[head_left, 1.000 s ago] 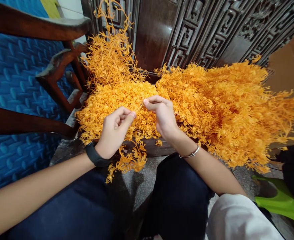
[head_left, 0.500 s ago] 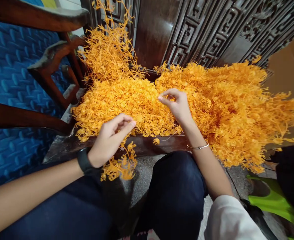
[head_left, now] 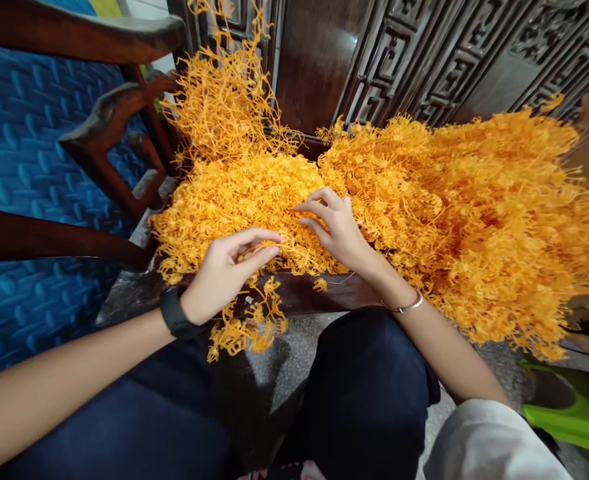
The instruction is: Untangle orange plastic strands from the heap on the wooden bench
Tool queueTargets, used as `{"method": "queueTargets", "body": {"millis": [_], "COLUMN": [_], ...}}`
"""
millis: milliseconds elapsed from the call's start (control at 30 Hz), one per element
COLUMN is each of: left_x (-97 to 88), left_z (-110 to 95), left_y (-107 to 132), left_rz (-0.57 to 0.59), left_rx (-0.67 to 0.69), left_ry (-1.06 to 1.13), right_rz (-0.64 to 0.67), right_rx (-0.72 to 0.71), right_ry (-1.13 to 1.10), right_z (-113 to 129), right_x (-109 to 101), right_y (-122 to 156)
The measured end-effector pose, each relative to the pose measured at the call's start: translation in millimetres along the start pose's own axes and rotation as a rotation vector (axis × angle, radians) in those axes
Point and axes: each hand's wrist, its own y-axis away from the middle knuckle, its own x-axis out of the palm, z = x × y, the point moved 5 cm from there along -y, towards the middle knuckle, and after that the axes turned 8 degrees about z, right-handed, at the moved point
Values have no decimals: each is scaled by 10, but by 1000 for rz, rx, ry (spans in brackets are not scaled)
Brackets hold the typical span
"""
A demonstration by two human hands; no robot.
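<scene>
My left hand (head_left: 227, 267), with a dark band at its wrist, pinches a thin orange plastic flower sprig. Curly orange pieces (head_left: 251, 327) hang below that hand in front of the wooden ledge. My right hand (head_left: 341, 233), a metal bangle on its wrist, hovers just right of the left fingertips with its fingers apart and nothing visible in them. Under both hands lies a heap of small orange plastic flowers (head_left: 234, 193). One loose orange flower (head_left: 319, 285) rests on the ledge near my right hand.
A larger pile of orange flower sprigs (head_left: 499, 200) spreads right, and bare orange stems (head_left: 224, 113) stand at the back left. The wooden seat edge (head_left: 304, 297) runs before my knees. A wooden armrest (head_left: 74, 237) is left; a green stool (head_left: 564, 413) is lower right.
My right hand has come down and left, closer to my left hand, and its fingers have spread. My left hand keeps its pinch. The view has shifted slightly.
</scene>
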Motion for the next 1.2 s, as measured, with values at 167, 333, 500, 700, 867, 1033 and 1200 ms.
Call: {"method": "queueTargets", "body": {"millis": [167, 333, 500, 700, 867, 1033, 1200], "left_x": [-11, 6, 61, 61, 4, 71, 101], "left_z": [10, 28, -17, -66, -73, 68, 142], "left_y": [-35, -54, -87, -39, 66, 12, -23], "left_rz": [16, 60, 174, 162, 79, 112, 120], "left_rx": [21, -32, -43, -73, -124, -295, -337], "left_ry": [36, 27, -35, 1, 16, 321, 448], "right_rz": [228, 273, 37, -377, -544, -219, -40], "right_rx": [-74, 31, 78, 237, 314, 110, -48], "right_ry": [-712, -927, -1101, -914, -763, -441, 98], "right_z": [185, 145, 52, -220, -607, -362, -152], "right_x": [37, 114, 68, -137, -291, -221, -57], "right_y": [-20, -22, -26, 28, 228, 254, 190]}}
